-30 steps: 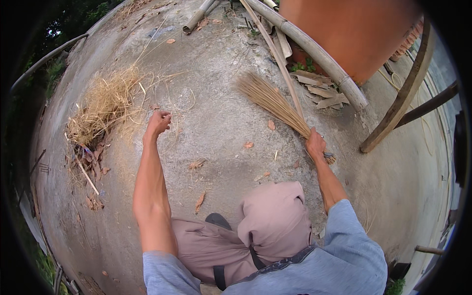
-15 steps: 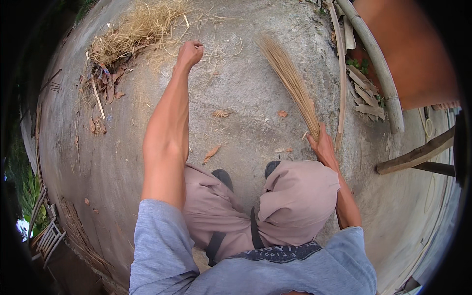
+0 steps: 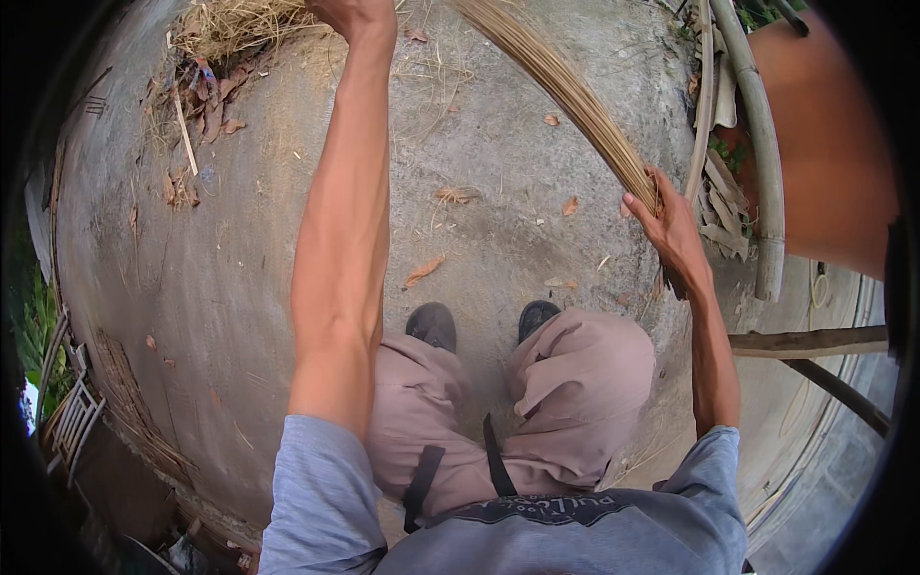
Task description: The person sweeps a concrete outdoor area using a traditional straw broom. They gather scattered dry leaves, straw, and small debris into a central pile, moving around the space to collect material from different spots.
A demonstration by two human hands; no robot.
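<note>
Now, broom [image 3: 570, 96] clasped in the right hand [image 3: 678, 235]!

And what a view down the sticks: that right hand is wrapped around the bundle near its butt end, thumb on the left side, the dark stub poking out just below the palm. From there the broom slants away up and to the left, fanning wider until it runs out over the upper edge; whether its tips touch the concrete ground [image 3: 230, 278], I cannot tell.

Over to the left hand [image 3: 355, 14], well apart from the broom, out at the end of a straight arm. The upper edge cuts off its fingers, so spread or closed, I cannot say! It appears right beside the straw heap [image 3: 230, 29]; contact is impossible to judge. Down between the arms, a curled dry leaf [image 3: 424, 270] lies just ahead of two dark shoes [image 3: 431, 326].
</note>
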